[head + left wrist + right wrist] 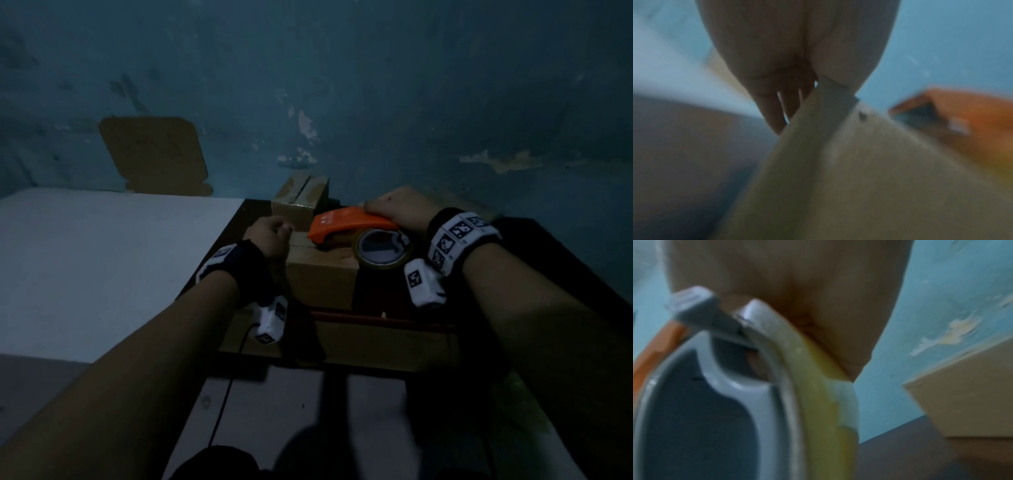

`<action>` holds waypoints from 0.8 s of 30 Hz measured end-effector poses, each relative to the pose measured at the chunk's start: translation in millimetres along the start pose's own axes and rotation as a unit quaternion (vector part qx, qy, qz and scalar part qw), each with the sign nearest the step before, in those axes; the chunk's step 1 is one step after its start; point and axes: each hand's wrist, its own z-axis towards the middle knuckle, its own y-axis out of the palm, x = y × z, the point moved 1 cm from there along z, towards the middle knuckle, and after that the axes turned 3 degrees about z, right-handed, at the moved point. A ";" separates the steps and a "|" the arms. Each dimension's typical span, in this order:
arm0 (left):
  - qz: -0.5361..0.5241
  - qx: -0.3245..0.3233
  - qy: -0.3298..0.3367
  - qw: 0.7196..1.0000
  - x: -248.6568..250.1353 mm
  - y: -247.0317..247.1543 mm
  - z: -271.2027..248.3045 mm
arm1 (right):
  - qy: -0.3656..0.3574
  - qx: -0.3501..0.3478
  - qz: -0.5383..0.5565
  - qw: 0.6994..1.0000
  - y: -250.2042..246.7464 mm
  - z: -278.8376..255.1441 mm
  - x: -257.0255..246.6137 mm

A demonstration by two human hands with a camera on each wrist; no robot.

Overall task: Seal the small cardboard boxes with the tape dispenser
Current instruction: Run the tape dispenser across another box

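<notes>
Wall (376, 85): teal-blue, paint peeling in pale patches.
Table (565, 260): dark top, set against the wall.
White surface (102, 267): left of the table.
Brown cardboard sheet (154, 154): leaning on the wall, left of the table.
Light: dim.

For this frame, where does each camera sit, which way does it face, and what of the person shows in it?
Head: worn on the head, looking forward and down; both forearms, left hand on the near cardboard box, right hand gripping the orange tape dispenser.
Left wrist: looks along the fingers at the box edge.
Right wrist: looks along the palm at the tape roll.
Shared: head and left wrist both show the dispenser and box.
</notes>
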 end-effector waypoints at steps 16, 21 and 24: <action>0.024 -0.017 -0.023 0.999 19.6 8.2 5.9 | 0.024 -0.050 -0.042 0.998 9.9 12.4 -12.7; 0.077 -0.051 -0.033 0.995 18.7 10.5 5.4 | 0.023 -0.054 -0.078 0.995 11.2 15.8 -14.5; 0.133 -0.067 -0.030 0.988 21.8 10.4 6.5 | 0.008 -0.039 -0.069 0.997 12.5 15.1 -12.4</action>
